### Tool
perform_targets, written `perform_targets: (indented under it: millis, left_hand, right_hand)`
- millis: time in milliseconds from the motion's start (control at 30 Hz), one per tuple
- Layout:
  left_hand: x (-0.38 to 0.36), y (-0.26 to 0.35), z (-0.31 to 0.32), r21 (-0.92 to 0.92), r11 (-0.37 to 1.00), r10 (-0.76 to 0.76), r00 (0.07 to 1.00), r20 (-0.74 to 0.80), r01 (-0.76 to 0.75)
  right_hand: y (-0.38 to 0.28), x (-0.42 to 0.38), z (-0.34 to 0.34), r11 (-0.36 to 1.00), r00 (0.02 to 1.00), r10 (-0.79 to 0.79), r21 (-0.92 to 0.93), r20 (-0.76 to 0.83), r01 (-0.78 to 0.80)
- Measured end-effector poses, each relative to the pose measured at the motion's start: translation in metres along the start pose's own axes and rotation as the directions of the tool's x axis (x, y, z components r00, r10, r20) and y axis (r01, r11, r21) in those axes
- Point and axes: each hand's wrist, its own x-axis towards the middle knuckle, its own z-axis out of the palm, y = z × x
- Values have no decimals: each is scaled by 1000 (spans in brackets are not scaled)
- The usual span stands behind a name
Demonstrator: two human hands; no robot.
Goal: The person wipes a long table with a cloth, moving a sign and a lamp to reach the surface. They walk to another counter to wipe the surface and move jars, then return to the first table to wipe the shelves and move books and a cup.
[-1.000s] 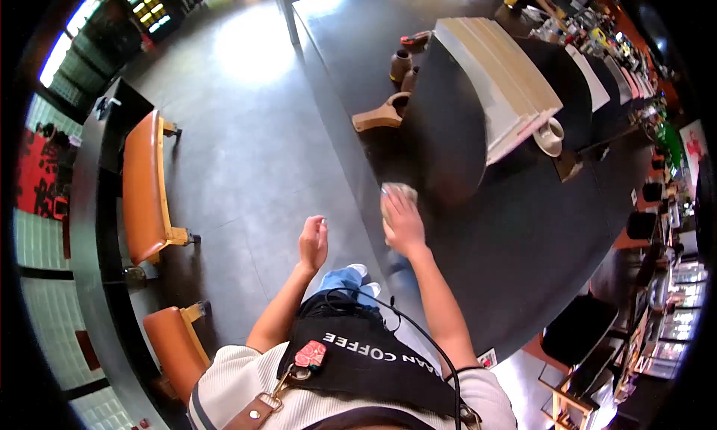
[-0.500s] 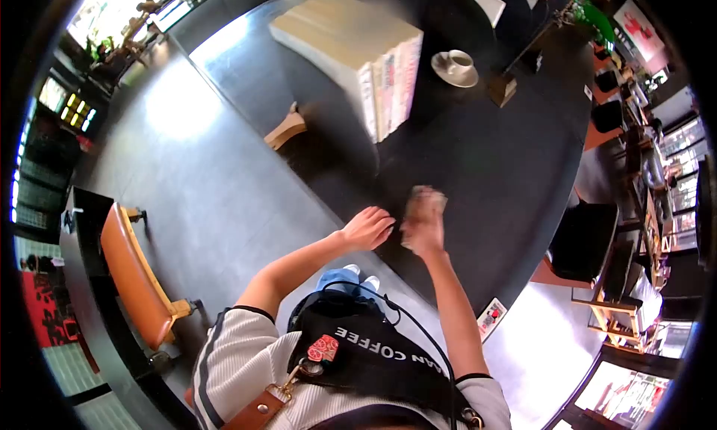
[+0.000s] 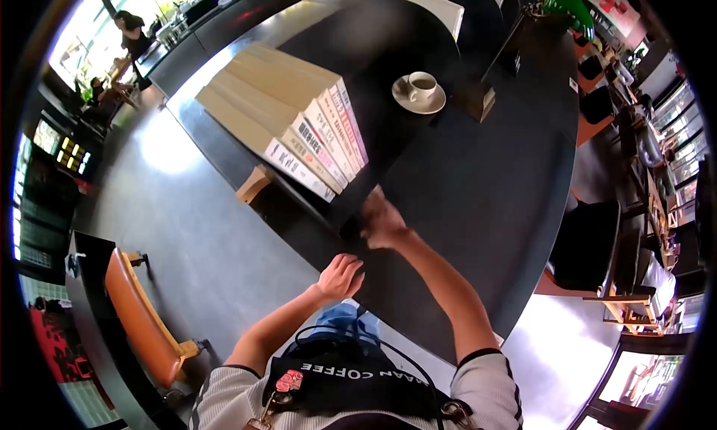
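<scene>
My right hand [image 3: 382,219] is over the dark table [image 3: 470,183], close to the near end of the black holder [image 3: 347,217] that carries a row of books [image 3: 321,142]. Its fingers are curled around a crumpled cloth, mostly hidden and blurred here. My left hand [image 3: 341,277] hangs at the table's near edge, loosely bent, with nothing visible in it. The books stand with their printed spines facing me. Beyond them a white cup [image 3: 421,87] sits on a saucer [image 3: 405,101].
A small wooden block-like stand [image 3: 485,105] is right of the saucer. A curved wooden piece [image 3: 254,183] shows beside the table's left edge. Black chairs [image 3: 586,243] line the right side, and a brown-padded chair [image 3: 138,307] stands at left. A person [image 3: 133,38] is far back left.
My right hand has moved left, to beside the book holder. My left hand has shifted down and left in view. The view has turned, so books and cup appear further left.
</scene>
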Motion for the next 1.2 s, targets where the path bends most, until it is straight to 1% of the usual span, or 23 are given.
perform_targets:
  millis: [33,67,167,267,300,333,400,467,567,600,633,667,700,800,867,900,933,1000,1067,1100,1133,1167,1200]
  left_hand:
    - [1,0,0,-4,1000,13,1000,-18,-14]
    - [3,-1,0,8,1000,12,1000,-19,-12]
    - [1,-1,-2,32,999,0,1000,6,0]
    - [0,-2,0,36,999,0,1000,-18,0]
    - [0,-2,0,29,1000,6,1000,-17,-5]
    - [0,-2,-1,21,1000,12,1000,-17,-11]
    - [1,-1,0,12,1000,14,1000,-11,-14]
    - [3,1,-2,14,1000,14,1000,4,-14]
    - [0,1,0,12,1000,18,999,37,-19]
    - [-3,-2,0,14,1000,14,999,41,-15]
    - [-3,-1,0,12,1000,5,1000,24,-6]
    - [-3,0,-2,18,1000,-11,1000,29,10]
    - [-2,1,-2,20,1000,-13,1000,22,12]
    - [-3,0,-1,-6,1000,27,1000,-13,-27]
    - [-3,1,-1,-5,1000,2,1000,-6,-2]
    - [-4,0,0,20,1000,7,1000,-9,-6]
    - [-6,0,1,41,999,10,1000,-4,-10]
    - [-9,-2,3,47,999,19,1000,13,-20]
    - [-9,-4,4,33,999,9,999,36,-10]
    - [-9,-5,5,51,998,33,999,39,-35]
    - [-7,-2,2,106,990,87,996,18,-88]
    - [-4,1,0,57,996,73,997,-6,-73]
    - [-3,2,-1,10,998,63,998,-31,-62]
  right_hand:
    - [-1,0,9,996,994,-35,74,-99,43]
    - [15,-2,25,985,982,38,174,-182,-6]
    - [94,-8,82,901,881,373,340,-291,-269]
    - [187,-41,142,670,550,742,446,-384,-593]
    - [192,-61,117,574,527,818,389,-230,-721]
    - [197,-65,117,498,412,861,323,-299,-805]
    - [195,-71,120,453,407,891,320,-203,-832]
    - [172,-64,123,539,501,841,395,-205,-744]
    - [22,-54,48,820,826,535,347,-179,-456]
    - [-16,-67,40,807,865,467,488,-184,-332]
    - [-40,-81,16,918,946,299,308,-129,-248]
    - [-60,-97,14,870,922,299,468,-247,-156]
    - [-65,-116,19,842,911,300,527,-282,-115]
    - [-15,-185,79,819,820,515,427,-252,-383]
    - [37,-234,121,685,616,728,356,-302,-636]
    - [47,-253,91,328,418,908,566,32,-756]
    - [40,-263,102,417,351,905,330,-241,-847]
    - [-2,-259,88,346,291,935,346,-201,-872]
    - [-61,-248,74,508,436,861,491,-262,-708]
    - [-95,-237,74,502,437,861,569,-260,-651]
    - [-130,-224,43,481,504,862,394,-48,-784]
    - [-156,-219,14,537,599,799,374,64,-756]
    - [-171,-230,15,582,661,750,452,23,-676]
